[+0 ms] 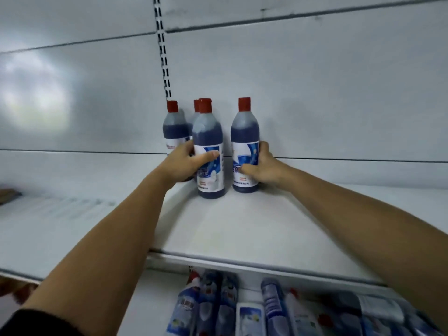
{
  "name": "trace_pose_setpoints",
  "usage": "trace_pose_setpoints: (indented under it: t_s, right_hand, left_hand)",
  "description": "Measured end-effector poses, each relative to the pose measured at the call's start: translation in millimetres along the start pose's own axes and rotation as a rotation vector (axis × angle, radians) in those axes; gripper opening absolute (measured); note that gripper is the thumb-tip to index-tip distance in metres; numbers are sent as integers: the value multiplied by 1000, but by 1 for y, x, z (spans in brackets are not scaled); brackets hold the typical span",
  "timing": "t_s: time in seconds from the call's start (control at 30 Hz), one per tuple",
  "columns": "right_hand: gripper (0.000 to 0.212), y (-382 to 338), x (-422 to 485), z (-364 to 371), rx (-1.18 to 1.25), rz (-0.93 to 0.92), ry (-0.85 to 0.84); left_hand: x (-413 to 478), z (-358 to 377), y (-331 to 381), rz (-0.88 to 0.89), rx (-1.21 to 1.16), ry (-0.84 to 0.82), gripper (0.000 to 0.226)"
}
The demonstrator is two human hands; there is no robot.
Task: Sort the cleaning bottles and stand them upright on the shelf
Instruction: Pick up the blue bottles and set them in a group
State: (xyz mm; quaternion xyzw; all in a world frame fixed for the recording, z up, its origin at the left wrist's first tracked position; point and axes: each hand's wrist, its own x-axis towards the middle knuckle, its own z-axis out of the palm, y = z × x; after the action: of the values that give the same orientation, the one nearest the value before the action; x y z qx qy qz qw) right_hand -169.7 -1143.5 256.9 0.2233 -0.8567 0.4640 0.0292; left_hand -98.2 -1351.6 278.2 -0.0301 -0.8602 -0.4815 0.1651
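Several dark blue cleaning bottles with red caps stand upright near the back of the white shelf (242, 229). My left hand (186, 163) is wrapped around the front left bottle (209, 141), thumb across its white and blue label. My right hand (261, 166) grips the right bottle (244, 132) low on its label. Both held bottles are upright with their bases on the shelf. Behind the left one stand two more bottles, one at the far left (173, 124) and one mostly hidden (196, 107).
The white back panel carries a slotted upright rail (163, 52). On the shelf below lie several blue and white bottles (242, 309), tipped over and blurred. A neighbouring white shelf (60, 226) extends to the left, with a brown object (8, 195) at its far edge.
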Motion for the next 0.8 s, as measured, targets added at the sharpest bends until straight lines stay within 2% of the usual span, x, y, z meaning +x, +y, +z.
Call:
trace_pose_setpoints:
  t_s: [0.13,0.23,0.37,0.7,0.8]
  right_hand:
    - [81,-6,15,14,84,-15,-9]
    - [79,-3,19,27,92,-37,92]
    - [61,2,16,41,42,-48,232]
    - [64,5,12,47,-108,-90,123]
    - [55,4,11,47,-230,-55,84]
  left_hand:
    - [15,-8,-15,56,-25,-57,44]
    - [15,-6,-22,127,-48,-6,45]
    - [13,-3,-25,152,-106,72,53]
    - [9,0,-26,194,-82,5,53]
    - [8,2,-26,178,-123,-4,55]
